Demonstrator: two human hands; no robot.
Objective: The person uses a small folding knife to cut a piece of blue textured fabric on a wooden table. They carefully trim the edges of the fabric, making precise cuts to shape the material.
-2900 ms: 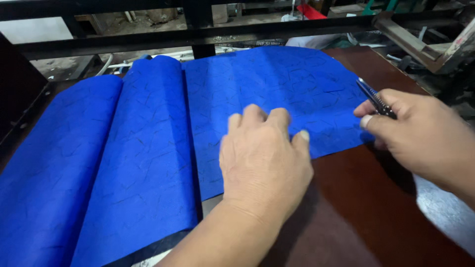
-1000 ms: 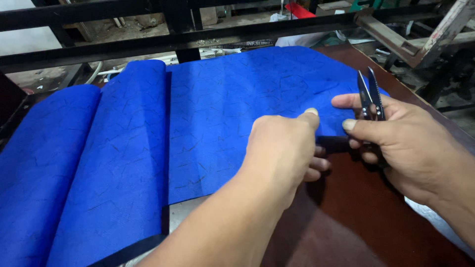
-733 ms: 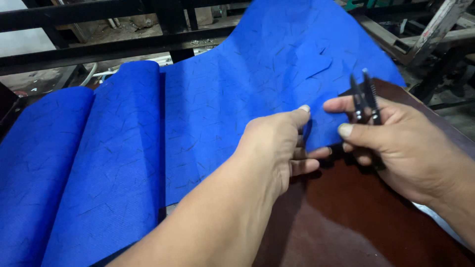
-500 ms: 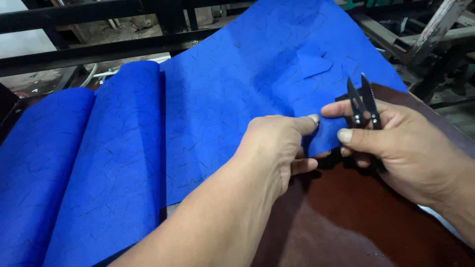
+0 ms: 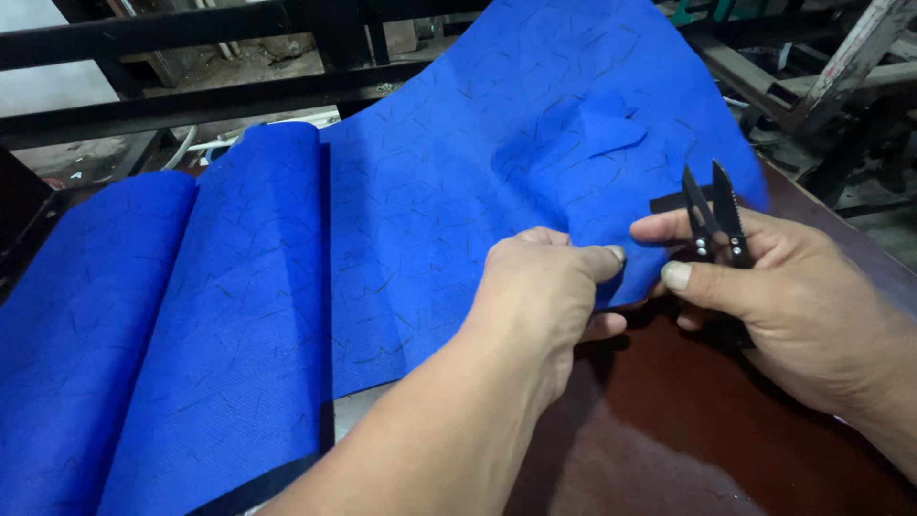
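A large sheet of bright blue textured fabric (image 5: 439, 191) covers the left and middle of a dark brown table (image 5: 688, 430) and rises up at the back right. My left hand (image 5: 544, 296) pinches the fabric's near right edge and lifts it off the table. Just to its right, my right hand (image 5: 783, 296) holds small black thread snips (image 5: 714, 215), blades apart and pointing up beside the lifted edge. A small flap of fabric (image 5: 607, 129) sticks up higher on the sheet.
Black metal bars (image 5: 191, 57) run across the back behind the fabric. Metal frames and machine parts (image 5: 821, 67) stand at the back right. The fabric lies in long folds (image 5: 248, 306) on the left side.
My left hand went from lying flat on the fabric to pinching its right edge and lifting it. The sheet's right part has risen. My right hand brought the snips upright beside the edge.
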